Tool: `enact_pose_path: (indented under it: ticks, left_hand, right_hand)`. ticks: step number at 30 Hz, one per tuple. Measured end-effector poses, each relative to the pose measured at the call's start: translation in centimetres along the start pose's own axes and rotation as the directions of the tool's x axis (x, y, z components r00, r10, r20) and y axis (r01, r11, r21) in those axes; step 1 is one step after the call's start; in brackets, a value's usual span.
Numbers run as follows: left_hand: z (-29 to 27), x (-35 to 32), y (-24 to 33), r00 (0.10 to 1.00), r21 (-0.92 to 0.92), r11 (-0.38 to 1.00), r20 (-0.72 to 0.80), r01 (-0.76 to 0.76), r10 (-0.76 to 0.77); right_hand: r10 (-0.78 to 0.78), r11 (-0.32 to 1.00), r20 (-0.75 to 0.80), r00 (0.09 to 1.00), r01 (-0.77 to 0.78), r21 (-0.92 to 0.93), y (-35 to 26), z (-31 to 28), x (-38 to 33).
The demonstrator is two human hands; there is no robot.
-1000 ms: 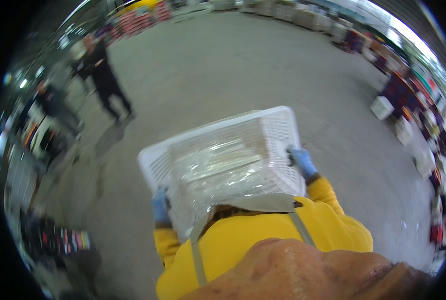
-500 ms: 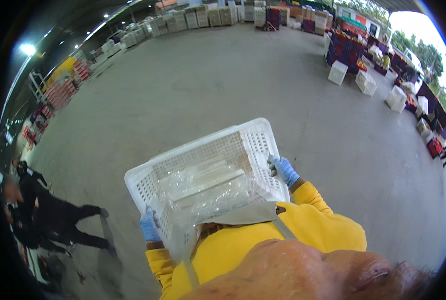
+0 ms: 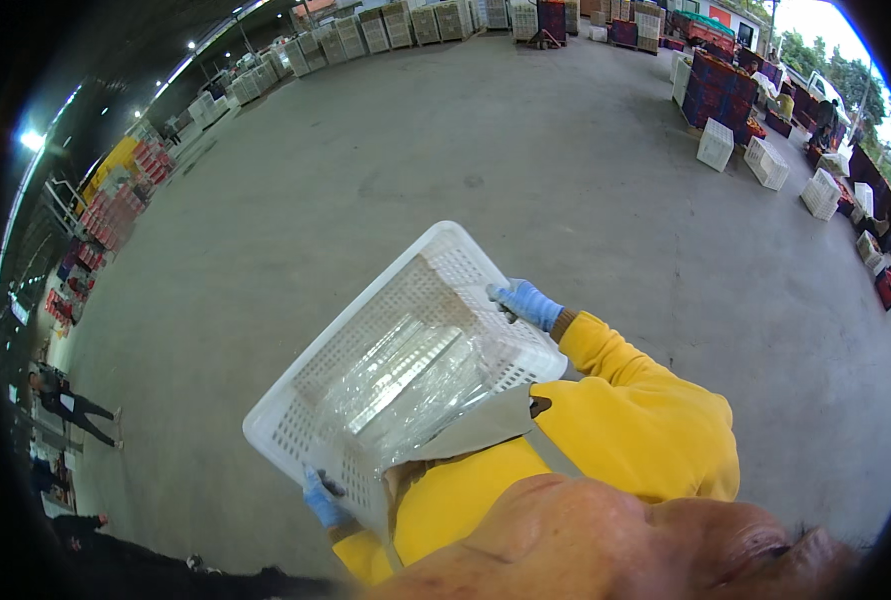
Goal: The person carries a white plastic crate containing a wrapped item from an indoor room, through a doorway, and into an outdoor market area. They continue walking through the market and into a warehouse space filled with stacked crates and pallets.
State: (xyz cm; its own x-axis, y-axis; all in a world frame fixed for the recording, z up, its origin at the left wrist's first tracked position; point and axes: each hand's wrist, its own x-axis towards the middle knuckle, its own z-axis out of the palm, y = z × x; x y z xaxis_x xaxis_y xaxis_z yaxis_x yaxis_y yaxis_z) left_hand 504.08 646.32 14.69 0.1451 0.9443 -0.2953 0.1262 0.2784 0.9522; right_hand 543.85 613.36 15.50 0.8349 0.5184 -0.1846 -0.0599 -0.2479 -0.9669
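Concrete floor [image 3: 446, 140]: I see it stretching well ahead of both hands.
Dark-clothed person [image 3: 136, 555]: left of the left hand, sunk to my view's lower edge, lower than half a second ago.
White perforated crate [image 3: 366, 325]: spans the gap between the hands, near side by the grey apron [image 3: 481, 430]; its far rim now climbs more steeply toward the right hand than half a second ago.
Clear plastic wrapping [image 3: 416, 385]: inside the crate, between the hands, around pale contents I can't identify.
Right blue-gloved hand [image 3: 526, 303]: fingers curled over the crate's right end.
Left blue-gloved hand [image 3: 323, 497]: grips the opposite end, nearer me.
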Motion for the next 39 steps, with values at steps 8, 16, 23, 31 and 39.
enact_pose_path:
  ticks: [8, 16, 23, 31, 39]
  left_hand:
    - [10.1, 3.6, 1.6, 0.994, -0.092, 0.996, 0.106, -0.015, 0.024]
    - [18.5, 17.5, 3.8, 0.985, 0.037, 0.995, 0.151, -0.094, 0.087]
    - [22.0, 19.9, 6.0, 0.999, 0.108, 0.994, -0.011, -0.033, 0.035]
    - [21.8, 14.0, 0.6, 0.994, -0.190, 0.976, 0.042, 0.111, -0.105]
    - [27.4, 20.0, 1.3, 0.992, 0.022, 0.995, 0.088, -0.093, 0.091]
  right_hand:
    - [0.053, 0.998, -0.001, 0.999, -0.053, 0.020, 0.5, -2.0, 11.8]
    - [0.147, 0.967, -0.085, 0.986, -0.125, 0.222, 0.6, -2.0, 18.8]
    - [0.028, 0.999, 0.007, 1.000, -0.028, 0.046, -4.7, 0.3, 28.4]
    - [-0.061, 0.997, 0.195, 0.979, 0.049, 0.067, -0.3, -2.0, 33.6]
    - [0.159, 0.962, 0.055, 0.986, -0.168, 0.217, 1.2, -4.3, 34.6]
